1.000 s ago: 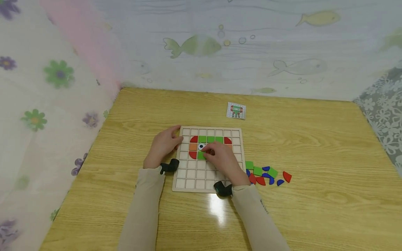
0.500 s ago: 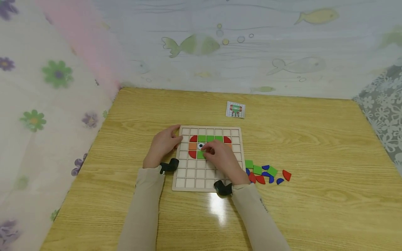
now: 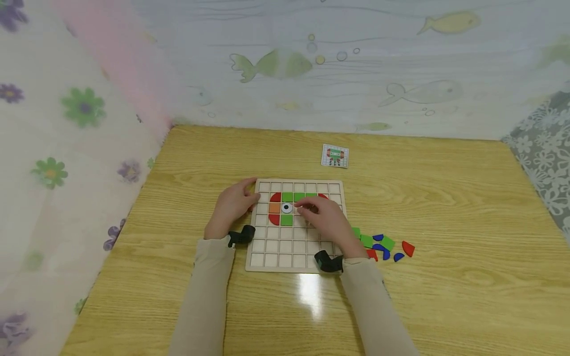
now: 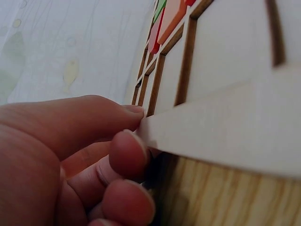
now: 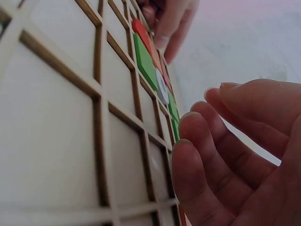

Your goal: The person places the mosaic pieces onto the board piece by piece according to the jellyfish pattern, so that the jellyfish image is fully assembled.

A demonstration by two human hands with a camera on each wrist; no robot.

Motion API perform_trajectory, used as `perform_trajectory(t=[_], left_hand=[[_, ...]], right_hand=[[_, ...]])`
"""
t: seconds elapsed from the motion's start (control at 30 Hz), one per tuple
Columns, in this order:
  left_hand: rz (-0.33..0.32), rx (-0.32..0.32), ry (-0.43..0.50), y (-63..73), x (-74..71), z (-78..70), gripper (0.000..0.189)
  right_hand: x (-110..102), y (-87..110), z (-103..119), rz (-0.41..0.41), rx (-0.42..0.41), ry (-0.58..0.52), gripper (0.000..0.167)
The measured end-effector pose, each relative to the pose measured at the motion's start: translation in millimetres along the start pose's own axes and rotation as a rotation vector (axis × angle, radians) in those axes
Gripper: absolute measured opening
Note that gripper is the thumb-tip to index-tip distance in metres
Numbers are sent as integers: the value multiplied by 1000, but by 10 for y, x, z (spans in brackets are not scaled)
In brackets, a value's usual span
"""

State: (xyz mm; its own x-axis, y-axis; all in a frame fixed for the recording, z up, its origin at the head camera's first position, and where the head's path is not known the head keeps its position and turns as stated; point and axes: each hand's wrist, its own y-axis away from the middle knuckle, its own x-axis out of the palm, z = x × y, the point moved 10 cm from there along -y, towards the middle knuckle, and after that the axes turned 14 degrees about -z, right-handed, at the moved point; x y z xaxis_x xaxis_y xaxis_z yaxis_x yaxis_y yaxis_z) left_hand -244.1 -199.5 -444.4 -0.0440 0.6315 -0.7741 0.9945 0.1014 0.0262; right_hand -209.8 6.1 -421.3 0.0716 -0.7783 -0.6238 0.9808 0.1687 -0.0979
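My left hand [image 3: 231,205] holds the left edge of a square wooden grid board [image 3: 269,259]; in the left wrist view, a digit lies on its rim [image 4: 211,127] and curled fingertips sit below. Above the board is my right hand [image 3: 329,220], fingers loosely bent, with nothing between them in the right wrist view. Just left of its fingertips, a round eye piece [image 3: 287,207] lies in a cell. Around it are green squares [image 3: 287,197], an orange square [image 3: 274,208] and red quarter-circles [image 3: 274,219]. My right hand hides cells to the right.
Right of the board lie loose green squares [image 3: 388,243], blue half-circles [image 3: 399,257] and red quarter-circles [image 3: 407,248], some behind my right forearm. A small printed pattern card [image 3: 335,156] lies beyond the board. Walls stand behind and left of the table [image 3: 427,198].
My right hand has moved off the eye piece, slightly to the right, leaving the eye and the green square below it in fuller view. My left hand stays at the board's edge.
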Motion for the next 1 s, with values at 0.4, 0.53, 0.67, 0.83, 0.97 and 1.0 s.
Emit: perform_trajectory(t=[0.4, 0.53, 0.67, 0.83, 0.97, 1.0], left_hand=[[10, -4, 10, 20, 11, 0, 53], [15, -7, 27, 10, 15, 20, 54], [17, -1, 37, 3, 33, 14, 54], [11, 1, 31, -3, 31, 13, 54], [18, -19, 28, 1, 32, 38, 54], [19, -20, 27, 1, 31, 39, 54]], right_hand=[[-289, 98, -206, 46, 40, 21, 24], [-393, 157, -306, 33, 71, 6, 24], [-489, 223, -405, 12, 104, 9, 23], [-622, 278, -519, -3, 137, 32, 27], [-742, 302, -609, -29, 140, 63, 30], [-768, 308, -624, -36, 135, 73, 30]])
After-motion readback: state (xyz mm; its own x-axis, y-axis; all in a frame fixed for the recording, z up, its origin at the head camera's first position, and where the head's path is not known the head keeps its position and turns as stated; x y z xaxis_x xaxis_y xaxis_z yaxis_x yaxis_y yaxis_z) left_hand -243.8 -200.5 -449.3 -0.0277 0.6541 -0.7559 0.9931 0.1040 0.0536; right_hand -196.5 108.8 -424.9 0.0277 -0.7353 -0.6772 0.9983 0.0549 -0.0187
